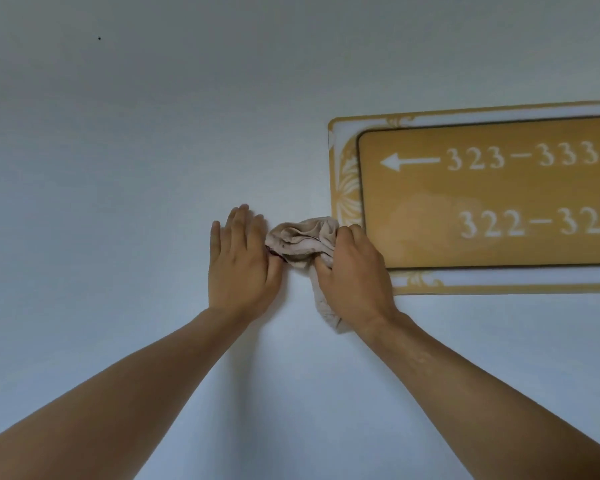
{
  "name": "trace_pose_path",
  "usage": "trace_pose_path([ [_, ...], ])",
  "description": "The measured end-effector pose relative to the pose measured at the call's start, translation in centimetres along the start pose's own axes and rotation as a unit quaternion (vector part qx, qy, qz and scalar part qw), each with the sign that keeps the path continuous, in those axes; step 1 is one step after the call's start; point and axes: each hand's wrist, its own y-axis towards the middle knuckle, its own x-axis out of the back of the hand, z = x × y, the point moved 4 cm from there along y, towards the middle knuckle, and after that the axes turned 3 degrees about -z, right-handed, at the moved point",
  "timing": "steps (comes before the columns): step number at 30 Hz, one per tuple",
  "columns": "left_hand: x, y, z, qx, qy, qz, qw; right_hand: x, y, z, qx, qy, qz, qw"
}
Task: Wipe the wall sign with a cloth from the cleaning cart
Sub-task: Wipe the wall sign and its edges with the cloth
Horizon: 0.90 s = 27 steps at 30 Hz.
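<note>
A gold wall sign (492,199) with a white arrow and room numbers hangs at the right, cut off by the frame edge. A crumpled beige cloth (300,242) is bunched against the wall just left of the sign's lower left corner. My right hand (352,275) grips the cloth, with a tail of it hanging below my palm. My left hand (239,261) lies flat on the wall with fingers straight, its thumb side touching the cloth's left edge. A pale smudge shows on the sign's lower left area.
The plain white wall (136,150) fills the rest of the view, with a small dark speck (99,38) at the upper left. No cart is visible.
</note>
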Motion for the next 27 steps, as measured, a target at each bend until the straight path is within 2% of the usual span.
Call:
trace_pose_path([
  [5,-0.2,4.5,-0.4,0.050,-0.039,-0.053,0.997,0.0,3.4,-0.2,0.007,-0.006,-0.038,0.999],
  [11,-1.0,9.1,-0.7,-0.007,-0.030,-0.068,0.997,0.2,10.9,0.1,0.013,0.006,-0.052,0.999],
  [13,-1.1,10.8,-0.8,-0.003,-0.028,-0.079,0.996,0.2,13.9,0.1,0.015,0.010,-0.052,0.998],
  [16,-1.2,13.1,-1.2,0.016,-0.027,-0.078,0.996,0.2,17.9,0.2,0.014,0.013,-0.060,0.998],
  [22,-1.6,16.7,-3.5,-0.012,0.014,-0.075,0.997,0.2,22.0,0.3,0.005,0.028,-0.076,0.997],
  [27,-2.3,18.1,-5.1,0.010,-0.031,-0.067,0.997,0.6,24.2,0.2,0.005,0.028,-0.073,0.997],
])
